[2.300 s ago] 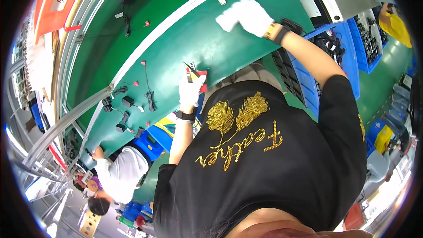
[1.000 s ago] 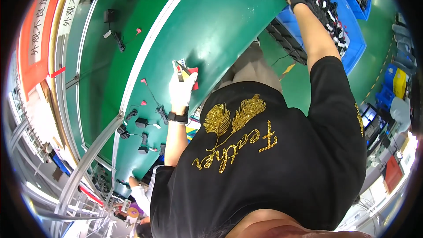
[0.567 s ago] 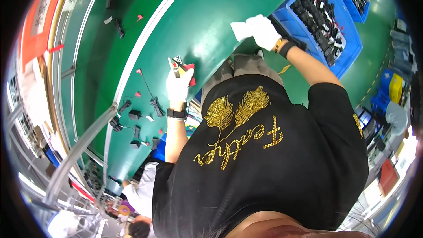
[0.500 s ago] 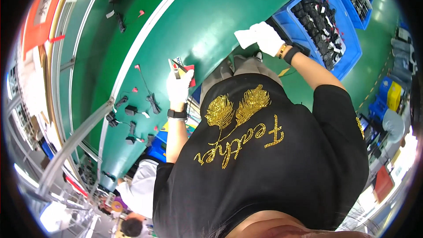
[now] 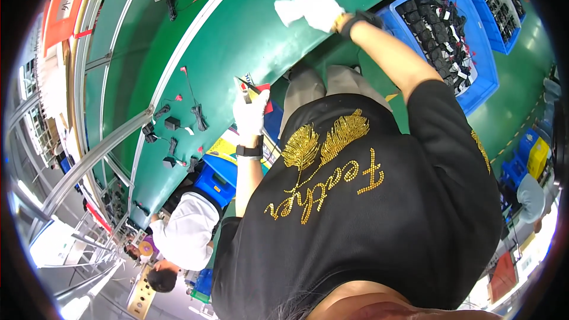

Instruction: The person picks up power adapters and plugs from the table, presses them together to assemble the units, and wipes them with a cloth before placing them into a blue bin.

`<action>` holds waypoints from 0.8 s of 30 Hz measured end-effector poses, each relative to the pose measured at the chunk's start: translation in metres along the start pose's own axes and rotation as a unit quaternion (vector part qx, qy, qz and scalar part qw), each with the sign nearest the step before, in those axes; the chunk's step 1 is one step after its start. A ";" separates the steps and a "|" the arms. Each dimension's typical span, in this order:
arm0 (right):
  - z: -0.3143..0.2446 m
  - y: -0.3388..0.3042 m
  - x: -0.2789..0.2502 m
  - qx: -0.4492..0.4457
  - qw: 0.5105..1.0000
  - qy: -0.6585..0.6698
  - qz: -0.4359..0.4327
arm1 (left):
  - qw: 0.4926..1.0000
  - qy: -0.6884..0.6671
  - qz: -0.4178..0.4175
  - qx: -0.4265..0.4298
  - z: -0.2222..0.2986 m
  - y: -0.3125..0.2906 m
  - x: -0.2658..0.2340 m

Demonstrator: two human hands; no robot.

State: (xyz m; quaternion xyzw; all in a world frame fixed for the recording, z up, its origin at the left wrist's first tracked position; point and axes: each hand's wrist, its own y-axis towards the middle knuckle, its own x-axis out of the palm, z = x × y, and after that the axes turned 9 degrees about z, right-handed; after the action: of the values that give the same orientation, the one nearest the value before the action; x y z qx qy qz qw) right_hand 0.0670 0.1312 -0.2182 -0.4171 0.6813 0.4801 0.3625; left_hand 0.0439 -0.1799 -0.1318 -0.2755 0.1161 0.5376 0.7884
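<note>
My left hand (image 5: 250,114), in a white glove with a black wrist strap, is over the near edge of the green table. Its fingers are closed round a slim dark tool (image 5: 249,85) with a pointed end, whose exact kind I cannot make out. Beside the fingers shows a red piece (image 5: 268,105), partly hidden; whether it is gripped or lies on the table I cannot tell. Farther off to the right, my white-gloved right hand (image 5: 321,9) pinches a folded white cloth (image 5: 287,12) above the tabletop (image 5: 255,41).
Several black power adapters (image 5: 172,123) with coiled cables lie on the table's left part. A blue crate (image 5: 483,77) of black adapters stands at the right, with another crate (image 5: 504,35) beyond. A metal rail (image 5: 184,53) crosses at left. A person in white (image 5: 189,225) sits at lower left.
My right hand has moved away from the blue crate, leftward and farther over the table, with the cloth. My left hand has barely shifted, and the view has turned slightly.
</note>
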 end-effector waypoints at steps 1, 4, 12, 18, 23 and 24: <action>-0.009 -0.024 -0.003 -0.025 0.999 0.024 -0.002 | 0.999 -0.023 0.011 -0.026 0.007 -0.005 0.001; -0.025 -0.080 -0.039 -0.040 0.991 0.094 -0.088 | 1.000 0.008 0.020 -0.015 -0.006 -0.008 -0.001; 0.142 -0.052 -0.064 0.196 0.963 -0.079 0.170 | 0.997 0.047 -0.047 0.025 0.016 0.007 0.016; 0.007 -0.085 -0.059 0.149 0.988 0.005 -0.048 | 0.976 0.170 -0.061 0.122 0.044 0.055 0.031; -0.012 -0.148 -0.069 0.125 0.960 0.098 -0.231 | 0.895 0.234 -0.082 0.371 0.094 0.094 0.075; -0.012 -0.141 -0.073 0.202 0.950 0.123 -0.205 | 0.867 0.255 -0.099 0.416 0.100 0.103 0.087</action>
State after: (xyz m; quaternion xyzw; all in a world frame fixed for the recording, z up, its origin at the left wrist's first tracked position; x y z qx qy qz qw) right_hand 0.2238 0.1093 -0.1992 -0.5214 0.7031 0.1932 0.4432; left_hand -0.0271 -0.0279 -0.1239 -0.0596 0.4984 0.2693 0.8219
